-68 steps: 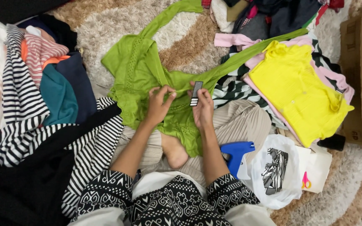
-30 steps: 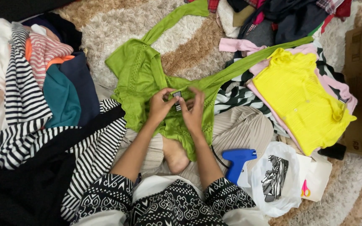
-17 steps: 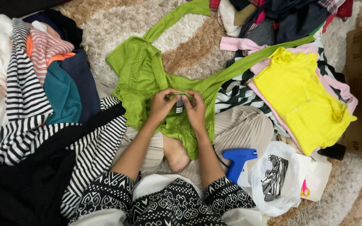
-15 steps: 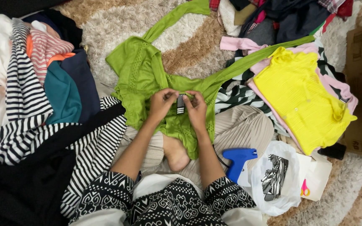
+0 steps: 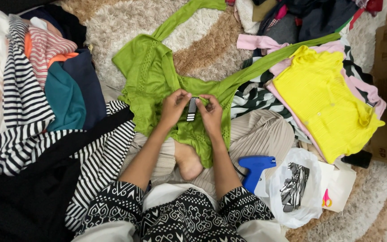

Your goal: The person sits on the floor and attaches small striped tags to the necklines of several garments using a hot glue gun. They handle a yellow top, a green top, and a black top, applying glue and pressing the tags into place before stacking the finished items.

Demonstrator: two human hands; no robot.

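Hands, left hand (image 5: 174,107) and right hand (image 5: 211,114), pinch a striped tag (image 5: 192,109) on the green top (image 5: 157,85); white plastic bag (image 5: 292,188) holds dark tags.

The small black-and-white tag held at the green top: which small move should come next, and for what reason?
Probably reach with the right hand for the blue tagging gun, while the left hand keeps the tag on the green top. Both hands pinch the tag against the fabric, and the gun lies unused beside the right forearm.
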